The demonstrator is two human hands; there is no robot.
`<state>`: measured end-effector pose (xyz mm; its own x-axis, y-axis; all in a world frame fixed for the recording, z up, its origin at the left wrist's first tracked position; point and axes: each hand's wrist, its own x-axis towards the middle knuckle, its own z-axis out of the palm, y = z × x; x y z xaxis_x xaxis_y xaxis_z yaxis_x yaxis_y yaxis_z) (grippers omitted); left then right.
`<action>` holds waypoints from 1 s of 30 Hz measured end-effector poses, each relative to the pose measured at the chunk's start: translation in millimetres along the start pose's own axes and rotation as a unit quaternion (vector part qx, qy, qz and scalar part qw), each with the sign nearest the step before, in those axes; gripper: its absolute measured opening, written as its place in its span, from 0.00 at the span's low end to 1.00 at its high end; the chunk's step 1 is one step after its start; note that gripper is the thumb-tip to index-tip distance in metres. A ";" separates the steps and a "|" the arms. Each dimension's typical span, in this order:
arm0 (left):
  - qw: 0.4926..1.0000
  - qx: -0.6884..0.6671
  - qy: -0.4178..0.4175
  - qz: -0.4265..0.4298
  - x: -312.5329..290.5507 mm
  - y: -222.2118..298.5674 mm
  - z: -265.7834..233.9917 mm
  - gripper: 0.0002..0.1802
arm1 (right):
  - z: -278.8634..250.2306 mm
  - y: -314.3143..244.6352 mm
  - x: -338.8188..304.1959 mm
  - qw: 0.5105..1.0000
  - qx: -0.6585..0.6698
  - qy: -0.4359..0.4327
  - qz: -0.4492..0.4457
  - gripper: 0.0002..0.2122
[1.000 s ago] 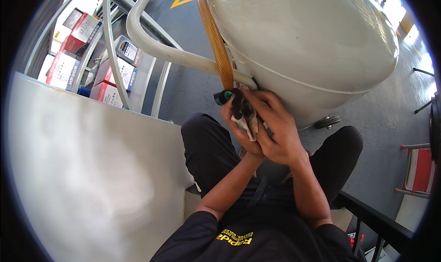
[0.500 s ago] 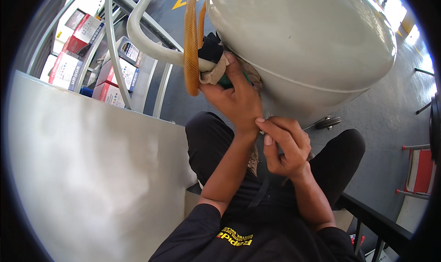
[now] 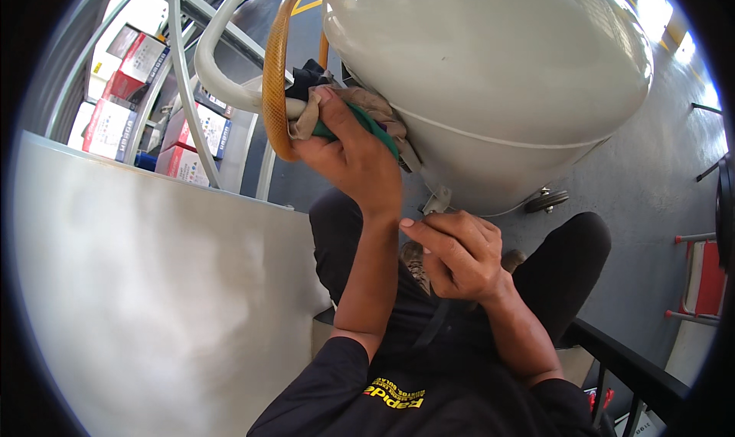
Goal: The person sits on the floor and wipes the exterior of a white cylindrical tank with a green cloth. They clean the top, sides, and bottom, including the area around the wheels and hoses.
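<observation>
From my distant place, I had the left hand [image 3: 348, 157] closed around a bunched cloth [image 3: 371, 104] of tan, green and dark parts, its thumb lying on top. The cloth sat against the pale bent tube [image 3: 243, 97], near the side of the pale tank [image 3: 490, 62]; the amber hose [image 3: 276, 77] hung in a loop just beside the fingers. My right hand [image 3: 463, 257] had its fingers curled narrow, close to the left wrist — I could not tell if they pinched something small. As I judged, the step was holding the cloth on the tube with only 1 hand. To do this well, the thumb needed to press evenly, with the loose folds gathered under the palm — and the hose needed to hang freely, without being dragged sideways.
</observation>
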<state>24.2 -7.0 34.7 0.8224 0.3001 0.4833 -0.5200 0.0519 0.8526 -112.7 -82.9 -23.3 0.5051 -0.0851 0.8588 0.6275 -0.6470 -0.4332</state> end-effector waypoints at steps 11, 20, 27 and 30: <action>0.998 0.007 -0.033 0.048 -35.8 -42.4 3.3 0.18 | 12.5 6.4 -5.5 1.000 0.001 0.020 -0.013 0.24; 0.998 0.045 0.030 0.009 -22.8 -16.8 5.4 0.21 | 17.4 3.2 -10.3 1.000 0.003 -0.014 0.005 0.23; 0.996 0.016 -0.032 0.081 -32.5 -45.5 -6.5 0.14 | 24.0 -2.2 -4.5 1.000 0.012 -0.010 -0.008 0.22; 1.000 -0.018 0.017 0.005 4.9 2.2 -4.7 0.17 | 18.1 0.6 -10.8 1.000 -0.001 -0.021 0.001 0.21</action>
<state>26.0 -1.0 38.1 0.8094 0.3334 0.4834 -0.5358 0.0823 0.8403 -107.1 -68.6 -37.8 0.5309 -0.0540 0.8457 0.6252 -0.6487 -0.4339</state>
